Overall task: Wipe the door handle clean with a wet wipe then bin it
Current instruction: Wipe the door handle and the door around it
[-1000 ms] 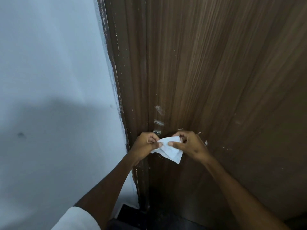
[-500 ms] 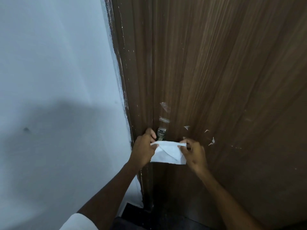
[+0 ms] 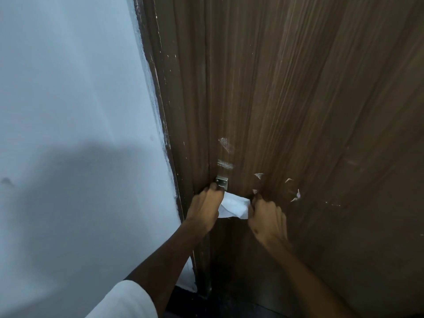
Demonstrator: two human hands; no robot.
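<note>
A white wet wipe [image 3: 234, 206] hangs spread against the brown wooden door [image 3: 298, 99], just under the metal plate of the door handle [image 3: 222, 181]. My left hand [image 3: 205, 208] grips the wipe's left side, with its fingertips up at the metal plate. My right hand [image 3: 266, 218] pinches the wipe's right edge close to the door. The rest of the handle is hidden behind the hands and the wipe.
A pale blue-white wall [image 3: 68, 134] fills the left side up to the dark door frame [image 3: 165, 125]. White scuff marks [image 3: 226, 154] dot the door above and right of the handle. Dark floor [image 3: 195, 304] shows at the bottom.
Both hands have gone from crumpling the wipe in the air to holding it spread out and pressed up close to the door under the metal plate.
</note>
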